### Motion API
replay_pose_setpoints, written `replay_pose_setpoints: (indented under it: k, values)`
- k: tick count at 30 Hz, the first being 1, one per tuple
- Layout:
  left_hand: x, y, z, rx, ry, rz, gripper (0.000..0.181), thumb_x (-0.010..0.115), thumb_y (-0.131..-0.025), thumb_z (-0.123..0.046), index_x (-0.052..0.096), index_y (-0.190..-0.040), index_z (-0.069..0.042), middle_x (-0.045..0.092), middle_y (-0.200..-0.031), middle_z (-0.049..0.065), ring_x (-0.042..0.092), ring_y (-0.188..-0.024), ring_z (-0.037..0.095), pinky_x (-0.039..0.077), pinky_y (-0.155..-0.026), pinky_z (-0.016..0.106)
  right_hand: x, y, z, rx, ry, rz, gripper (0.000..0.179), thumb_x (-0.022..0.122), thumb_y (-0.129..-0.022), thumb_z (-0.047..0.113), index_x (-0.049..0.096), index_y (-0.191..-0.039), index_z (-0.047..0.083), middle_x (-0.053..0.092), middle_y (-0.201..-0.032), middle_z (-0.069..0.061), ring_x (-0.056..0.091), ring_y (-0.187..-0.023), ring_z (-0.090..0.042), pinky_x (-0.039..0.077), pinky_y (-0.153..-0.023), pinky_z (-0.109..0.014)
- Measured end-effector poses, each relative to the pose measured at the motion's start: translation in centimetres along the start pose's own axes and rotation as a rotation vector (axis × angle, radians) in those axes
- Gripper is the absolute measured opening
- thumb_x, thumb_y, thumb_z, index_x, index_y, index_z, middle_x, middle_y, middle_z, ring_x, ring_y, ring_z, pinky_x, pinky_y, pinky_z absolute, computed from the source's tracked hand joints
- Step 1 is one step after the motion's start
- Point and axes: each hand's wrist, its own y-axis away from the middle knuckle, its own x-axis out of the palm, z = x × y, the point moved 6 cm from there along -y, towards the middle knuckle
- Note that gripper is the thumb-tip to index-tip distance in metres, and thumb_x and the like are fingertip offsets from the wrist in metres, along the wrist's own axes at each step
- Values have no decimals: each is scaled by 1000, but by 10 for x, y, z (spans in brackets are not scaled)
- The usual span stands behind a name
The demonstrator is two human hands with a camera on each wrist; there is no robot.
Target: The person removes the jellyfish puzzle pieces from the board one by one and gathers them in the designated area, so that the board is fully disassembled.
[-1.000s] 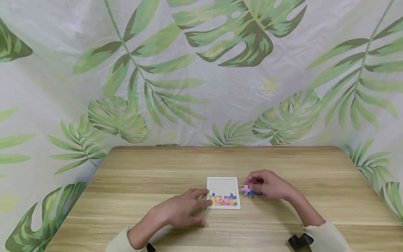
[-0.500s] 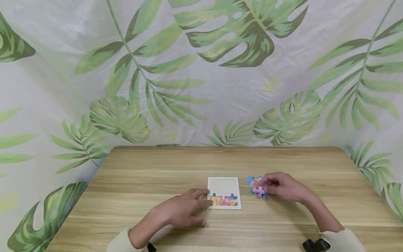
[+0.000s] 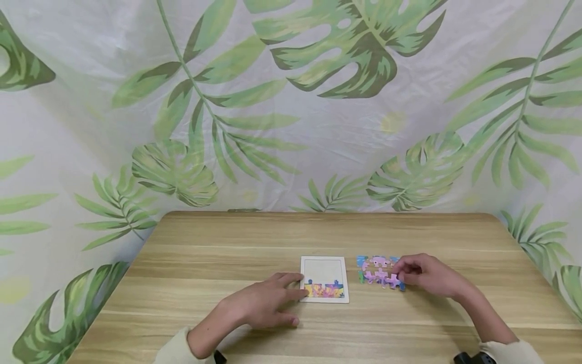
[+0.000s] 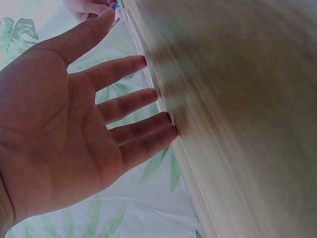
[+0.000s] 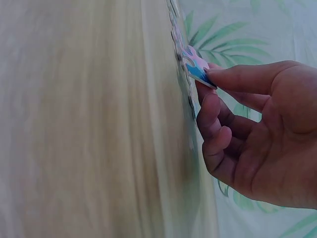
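My left hand point(image 3: 261, 303) lies with fingers spread at the left edge of a white puzzle tray point(image 3: 324, 300), its fingertips touching the rim. In the tray, a row of joined jigsaw pieces point(image 3: 324, 290) with a yellow and pink print fills the near side. To the right, my right hand point(image 3: 432, 275) pinches a pink and blue jigsaw piece point(image 5: 197, 67) between thumb and forefinger, slightly tilted, at the right end of a cluster of loose pieces point(image 3: 379, 261). Some of that cluster is hidden behind the right fingers.
The wooden table point(image 3: 227, 242) carries the tray and the pieces. Behind its far edge hangs a leaf-print cloth point(image 3: 291, 151).
My right hand has moved right, away from the tray and along the cluster, uncovering more pink and blue pieces. The left hand stays at the tray.
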Motion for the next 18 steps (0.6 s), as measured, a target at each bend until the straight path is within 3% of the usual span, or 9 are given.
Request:
replay_pose_setpoints:
  k: [11, 18]
  values:
    - [0, 0, -1, 7, -14, -2, 61, 73, -101, -46, 58, -156, -25, 39, -172, 5, 39, -158, 30, 48, -120, 50, -6, 4, -5, 11, 24, -7, 15, 62, -106, 5, 74, -116, 1, 73, -103, -8, 59, -87, -4, 51, -73, -22]
    - [0, 0, -2, 7, -18, -4, 60, 73, -101, -46, 59, -155, -25, 40, -172, 6, 39, -158, 31, 49, -120, 50, -6, 0, -5, 8, 108, -49, 13, 65, -104, 5, 75, -112, 6, 72, -99, -3, 56, -83, -3, 49, -71, -22]
